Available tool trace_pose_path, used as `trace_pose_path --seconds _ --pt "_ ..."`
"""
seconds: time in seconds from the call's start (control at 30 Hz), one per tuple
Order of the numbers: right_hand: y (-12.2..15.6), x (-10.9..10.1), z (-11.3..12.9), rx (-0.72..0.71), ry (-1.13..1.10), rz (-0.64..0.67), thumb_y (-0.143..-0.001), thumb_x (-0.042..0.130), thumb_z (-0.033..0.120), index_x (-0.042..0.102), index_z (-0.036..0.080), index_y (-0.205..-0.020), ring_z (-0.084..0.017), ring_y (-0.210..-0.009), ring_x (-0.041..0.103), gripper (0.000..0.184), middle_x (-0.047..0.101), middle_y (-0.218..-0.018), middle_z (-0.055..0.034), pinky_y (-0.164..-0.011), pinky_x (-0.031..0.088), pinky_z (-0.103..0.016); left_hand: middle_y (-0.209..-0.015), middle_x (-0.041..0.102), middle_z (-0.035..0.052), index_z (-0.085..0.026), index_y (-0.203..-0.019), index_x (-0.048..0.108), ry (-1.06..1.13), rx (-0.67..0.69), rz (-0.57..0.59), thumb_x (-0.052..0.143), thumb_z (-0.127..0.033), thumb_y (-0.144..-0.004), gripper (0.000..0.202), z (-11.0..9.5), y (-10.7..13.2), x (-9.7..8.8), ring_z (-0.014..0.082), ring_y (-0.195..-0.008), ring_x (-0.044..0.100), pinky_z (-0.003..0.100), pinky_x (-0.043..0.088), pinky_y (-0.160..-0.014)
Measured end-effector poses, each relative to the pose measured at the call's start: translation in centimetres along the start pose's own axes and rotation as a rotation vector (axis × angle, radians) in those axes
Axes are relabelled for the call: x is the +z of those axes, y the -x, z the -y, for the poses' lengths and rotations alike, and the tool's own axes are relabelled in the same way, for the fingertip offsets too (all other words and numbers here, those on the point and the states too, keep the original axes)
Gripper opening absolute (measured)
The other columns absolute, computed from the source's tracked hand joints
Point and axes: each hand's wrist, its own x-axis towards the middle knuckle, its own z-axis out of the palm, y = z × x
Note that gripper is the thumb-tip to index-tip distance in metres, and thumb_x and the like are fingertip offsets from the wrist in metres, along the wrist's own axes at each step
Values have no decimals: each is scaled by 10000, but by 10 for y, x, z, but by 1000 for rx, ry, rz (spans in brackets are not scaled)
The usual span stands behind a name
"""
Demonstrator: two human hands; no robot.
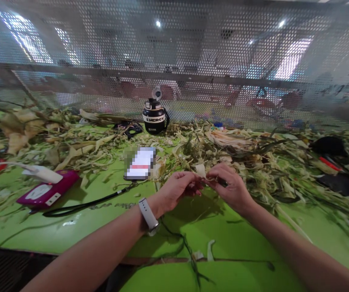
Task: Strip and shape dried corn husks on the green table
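Note:
My left hand [176,190] and my right hand [231,187] meet fingertip to fingertip over the green table [211,227]. Between them they pinch a pale strip of dried corn husk [200,170], whose short flat end sticks up above the fingers. The rest of the strip is hidden by my fingertips. A pale watch [149,216] is strapped round my left wrist. Just beyond my hands lies a heap of husk scraps [189,156]. A phone [141,163] with a lit screen rests to the left of my hands.
A black flask [154,118] stands at the back with its lid up, before a perforated metal screen [192,48]. On the left is a purple power strip [48,190] with a white plug [45,173]. A bundle of pale strips [231,140] lies back right.

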Motion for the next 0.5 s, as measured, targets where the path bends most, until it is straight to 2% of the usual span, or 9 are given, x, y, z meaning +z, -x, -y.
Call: trace_pose_path --seconds 0.13,0.5 --pt "0 1 -2 -23 28 -27 -795 572 126 607 193 -774 -146 -698 572 79 595 -738 -38 -615 482 -267 -564 631 19 -123 -647 664 10 7 -9 600 -228 -681 127 2 0 1 66 -493 551 148 389 -475" --pt "-1 -4 -7 -31 42 48 -800 531 125 640 205 -839 -154 -757 590 140 606 -801 -49 -666 493 -288 -596 627 15 -117 -618 620 111 -33 -3 625 -186 -674 89 -1 -4 -2 33 -461 492 133 383 -450"
